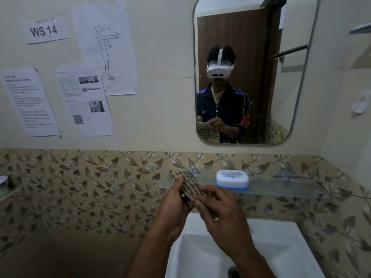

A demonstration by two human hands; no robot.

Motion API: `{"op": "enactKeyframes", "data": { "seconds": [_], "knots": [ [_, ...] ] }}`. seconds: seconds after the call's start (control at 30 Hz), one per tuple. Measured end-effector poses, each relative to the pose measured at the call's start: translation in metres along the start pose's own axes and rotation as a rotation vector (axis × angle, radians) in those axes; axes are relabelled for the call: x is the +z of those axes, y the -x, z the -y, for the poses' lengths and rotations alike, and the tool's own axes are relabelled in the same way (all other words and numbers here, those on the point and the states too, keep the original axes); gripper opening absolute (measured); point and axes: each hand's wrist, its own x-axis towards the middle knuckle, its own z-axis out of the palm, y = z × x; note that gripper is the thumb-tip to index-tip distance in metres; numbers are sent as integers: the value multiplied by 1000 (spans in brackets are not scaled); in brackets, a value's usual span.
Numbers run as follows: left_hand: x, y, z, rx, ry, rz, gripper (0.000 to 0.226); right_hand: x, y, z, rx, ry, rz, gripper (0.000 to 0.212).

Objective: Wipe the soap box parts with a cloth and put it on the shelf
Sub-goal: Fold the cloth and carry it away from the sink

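Leaf-patterned tiles back a white sink [271, 237] at 6 o'clock. At 3 o'clock a glass shelf [285, 187] carries the closed soap box [232, 180]. Centre frame, left hand [172, 205] and right hand [220, 209] each close their grip on the bunched cloth [189, 184].

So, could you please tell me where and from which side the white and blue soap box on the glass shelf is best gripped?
Probably from above, with fingers on the two long sides of the white-lidded, blue-based plastic soap box. It lies flat and closed on the glass shelf, the tiled wall sits close behind it, and its rounded ends look less secure to hold. Both hands currently hold the striped cloth.
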Motion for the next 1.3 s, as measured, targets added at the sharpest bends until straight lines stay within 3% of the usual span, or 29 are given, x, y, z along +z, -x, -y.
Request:
{"op": "enactKeyframes", "data": {
  "seconds": [0.1, 0.17, 0.4, 0.53, 0.63, 0.8, 0.93, 1.03, 1.13, 1.2, 1.27, 1.3],
  "knots": [
    [4, -6, 7, 2, -30, -17, 53, -5, -2, -1, 10, 53, 11, 17],
    [5, -8, 14, -26, -95, 25, 54, -9, -4, 2, 119, -30, 51, 13],
    [8, -1, 17, 50, -367, 226, 45, -36, -20, -15, 589, -547, 176, 18],
    [-3, 2, 3, 96, -625, 403, 44, -68, -37, -31, 745, -889, 233, 27],
    [-5, 7, -2, 187, -753, 502, 23, -84, -40, -43, 780, -1035, 398, 57],
    [-3, 11, -9, 323, -840, 506, 32, -98, -40, -53, 750, -1093, 551, 50],
    [5, 18, -18, 289, -909, 605, 29, -97, -39, -59, 728, -1128, 559, 56],
    [15, 25, -22, 280, -869, 631, 36, -88, -37, -62, 744, -1038, 358, 51],
    [20, 31, -25, 278, -735, 576, 31, -70, -20, -59, 744, -488, -32, 61],
    [22, 33, -23, 247, -619, 555, 30, -56, 5, -49, 770, -200, -375, 57],
    [22, 32, -23, 237, -554, 527, 30, -45, 29, -36, 764, -157, -614, 46],
    [23, 33, -24, 239, -532, 506, 31, -38, 39, -32, 809, -216, -647, 39]
  ]
}}
